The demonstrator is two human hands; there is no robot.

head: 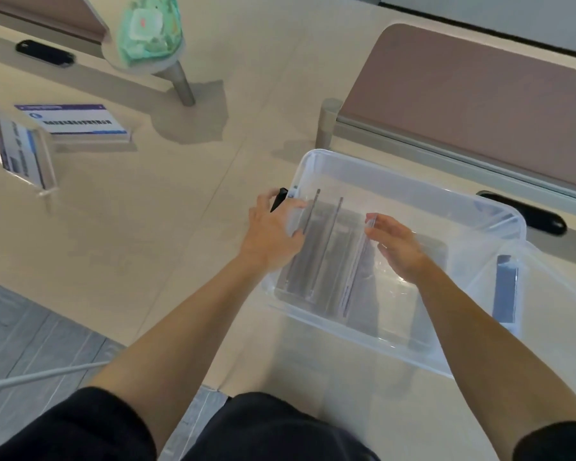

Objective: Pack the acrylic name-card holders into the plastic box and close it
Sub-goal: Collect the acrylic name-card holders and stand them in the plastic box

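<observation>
At centre right of the frame the clear plastic box (pixel 413 181) sits open on the worktop (pixel 147 227), with several acrylic name-card holders (pixel 316 254) standing on edge inside. The left hand (pixel 273 227) rests spread on the box's left rim and the leftmost holder, and the right hand (pixel 396 244) pinches another holder (pixel 359 261) by its top edge. Two more holders (pixel 24 151) lie at upper left.

- A pale beige table (pixel 120 234) fills most of the view.
- Two pinkish divider panels (pixel 479 104) stand along its far edges.
- A green packet (pixel 148 29) sits blurred on a small round stand.
- Black cable slots (pixel 44 52) are set into the tabletop.
- Grey floor (pixel 30 337) shows lower left.
</observation>
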